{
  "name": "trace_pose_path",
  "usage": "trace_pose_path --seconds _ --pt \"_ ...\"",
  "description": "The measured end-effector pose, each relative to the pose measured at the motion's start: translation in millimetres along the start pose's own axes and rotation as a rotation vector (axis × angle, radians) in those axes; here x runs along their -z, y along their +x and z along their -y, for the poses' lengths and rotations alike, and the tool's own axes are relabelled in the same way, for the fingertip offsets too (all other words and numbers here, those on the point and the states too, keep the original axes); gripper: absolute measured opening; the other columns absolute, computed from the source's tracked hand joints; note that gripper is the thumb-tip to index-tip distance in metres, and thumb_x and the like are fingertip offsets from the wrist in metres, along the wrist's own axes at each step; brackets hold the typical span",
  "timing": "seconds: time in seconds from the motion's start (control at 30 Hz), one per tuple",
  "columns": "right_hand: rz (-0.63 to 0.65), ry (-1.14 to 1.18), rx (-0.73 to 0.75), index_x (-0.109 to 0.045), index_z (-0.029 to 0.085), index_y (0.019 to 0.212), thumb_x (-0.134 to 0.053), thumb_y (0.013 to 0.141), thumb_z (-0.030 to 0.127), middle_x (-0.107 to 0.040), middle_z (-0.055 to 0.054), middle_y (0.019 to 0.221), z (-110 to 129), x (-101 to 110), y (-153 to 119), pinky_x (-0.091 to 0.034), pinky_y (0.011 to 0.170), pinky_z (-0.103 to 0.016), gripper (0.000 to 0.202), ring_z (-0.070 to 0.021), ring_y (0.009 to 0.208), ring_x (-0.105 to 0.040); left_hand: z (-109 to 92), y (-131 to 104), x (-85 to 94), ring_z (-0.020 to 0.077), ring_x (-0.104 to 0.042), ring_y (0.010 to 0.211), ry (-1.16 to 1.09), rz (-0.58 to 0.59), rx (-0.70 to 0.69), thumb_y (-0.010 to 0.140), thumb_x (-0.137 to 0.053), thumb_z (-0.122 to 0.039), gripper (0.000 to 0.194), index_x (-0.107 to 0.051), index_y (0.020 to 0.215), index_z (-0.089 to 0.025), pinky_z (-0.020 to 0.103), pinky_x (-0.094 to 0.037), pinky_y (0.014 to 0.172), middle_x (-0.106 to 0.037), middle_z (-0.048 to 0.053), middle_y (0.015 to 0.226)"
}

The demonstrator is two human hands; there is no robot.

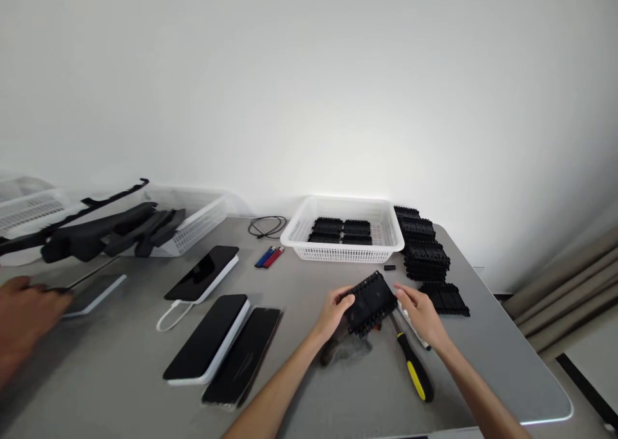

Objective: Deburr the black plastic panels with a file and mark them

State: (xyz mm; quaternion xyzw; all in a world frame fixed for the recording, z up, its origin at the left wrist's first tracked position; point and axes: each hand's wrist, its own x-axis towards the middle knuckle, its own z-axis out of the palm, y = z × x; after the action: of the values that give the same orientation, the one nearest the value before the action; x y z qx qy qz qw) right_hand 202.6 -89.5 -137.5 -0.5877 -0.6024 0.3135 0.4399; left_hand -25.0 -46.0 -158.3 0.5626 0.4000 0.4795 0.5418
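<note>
My left hand grips a black plastic part with toothed edges, holding it tilted above the table with the thumb on its face. At that part's right edge is my right hand, fingers drawn together; whether they pinch the edge or some small thing, I cannot make out. Beneath the hands lies a screwdriver with a black and yellow handle, its shaft partly hidden by the part. A white slim object lies under my right hand. Below the part is a clear plastic bag, blurred.
A white basket holds several similar black parts. More are stacked to its right. Phones on white blocks, two lighters and a cable lie leftward. Another person's hand works at far left.
</note>
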Motion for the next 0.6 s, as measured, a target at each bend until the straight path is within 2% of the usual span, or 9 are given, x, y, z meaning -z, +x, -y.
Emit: trace_pose_path --seconds 0.07,0.13,0.2,0.27,0.3,0.37,0.43,0.5,0.6 --pt "0.108 0.033 0.026 -0.072 0.017 0.086 -0.051 0.087 0.051 -0.071 -0.006 0.083 7 -4 12 -0.048 0.070 -0.031 0.040 -0.0229 0.080 -0.064 -3 -1 -1.1 0.0249 -0.067 0.087 -0.004 -0.018 0.042 0.072 -0.067 -0.045 0.032 -0.076 0.085 -0.017 0.034 -0.050 0.082 -0.075 0.008 0.087" --pt "0.187 0.082 0.030 -0.062 0.018 0.066 -0.054 0.086 0.051 -0.061 0.000 0.063 13 -8 21 -0.042 0.058 -0.026 0.040 -0.0167 0.062 -0.057 -9 0 -0.2 0.0231 -0.066 0.083 -0.033 -0.095 0.075 0.071 -0.069 -0.048 0.035 -0.076 0.085 -0.017 0.032 -0.050 0.077 -0.075 0.008 0.086" --pt "0.222 0.151 0.003 -0.053 0.019 0.061 -0.054 0.085 0.053 -0.048 0.004 0.051 21 -12 30 -0.035 0.049 -0.023 0.042 -0.0114 0.049 -0.045 -19 3 3.9 0.0194 -0.065 0.075 -0.078 -0.176 0.090 0.070 -0.071 -0.050 0.040 -0.074 0.092 -0.017 0.028 -0.050 0.069 -0.072 0.006 0.080" --pt "0.215 0.217 -0.024 -0.050 0.020 0.063 -0.053 0.085 0.055 -0.039 0.007 0.046 31 -15 40 -0.029 0.044 -0.022 0.042 -0.0091 0.042 -0.036 -34 7 11.5 0.0150 -0.060 0.063 -0.111 -0.211 0.093 0.068 -0.073 -0.051 0.051 -0.069 0.107 -0.018 0.024 -0.047 0.060 -0.066 0.001 0.067" --pt "0.197 0.236 -0.028 -0.050 0.020 0.065 -0.053 0.085 0.057 -0.037 0.008 0.044 36 -16 46 -0.028 0.042 -0.022 0.042 -0.0087 0.039 -0.034 -44 11 16.5 0.0135 -0.058 0.058 -0.123 -0.214 0.096 0.068 -0.074 -0.051 0.055 -0.066 0.112 -0.019 0.023 -0.045 0.057 -0.062 -0.001 0.062" --pt "0.150 0.249 0.001 -0.050 0.021 0.068 -0.052 0.085 0.058 -0.039 0.008 0.042 49 -18 64 -0.028 0.041 -0.022 0.041 -0.0087 0.037 -0.034 -64 23 28.3 0.0120 -0.058 0.059 -0.098 -0.265 0.055 0.063 -0.079 -0.046 0.056 -0.064 0.110 -0.019 0.022 -0.046 0.058 -0.062 -0.003 0.064" --pt "0.114 0.244 0.056 -0.051 0.021 0.070 -0.052 0.086 0.058 -0.042 0.008 0.042 63 -22 89 -0.031 0.041 -0.022 0.040 -0.0095 0.036 -0.039 -85 45 42.0 0.0129 -0.061 0.064 -0.039 -0.332 -0.002 0.060 -0.081 -0.042 0.054 -0.065 0.106 -0.020 0.023 -0.048 0.062 -0.066 -0.001 0.070" --pt "0.084 0.237 0.076 -0.052 0.021 0.072 -0.051 0.088 0.053 -0.045 0.007 0.042 77 -30 124 -0.034 0.042 -0.022 0.036 -0.0101 0.037 -0.043 -102 79 57.1 0.0155 -0.065 0.072 0.050 -0.382 -0.072 0.061 -0.079 -0.041 0.050 -0.066 0.104 -0.019 0.024 -0.050 0.066 -0.071 0.003 0.079" --pt "0.061 0.187 -0.053 -0.054 0.019 0.074 -0.050 0.093 0.035 -0.047 0.006 0.048 90 -52 187 -0.042 0.048 -0.019 0.025 -0.0084 0.043 -0.048 -112 142 81.7 0.0192 -0.068 0.078 0.248 -0.423 -0.114 0.067 -0.074 -0.041 0.045 -0.069 0.105 -0.016 0.025 -0.051 0.064 -0.073 0.008 0.086"
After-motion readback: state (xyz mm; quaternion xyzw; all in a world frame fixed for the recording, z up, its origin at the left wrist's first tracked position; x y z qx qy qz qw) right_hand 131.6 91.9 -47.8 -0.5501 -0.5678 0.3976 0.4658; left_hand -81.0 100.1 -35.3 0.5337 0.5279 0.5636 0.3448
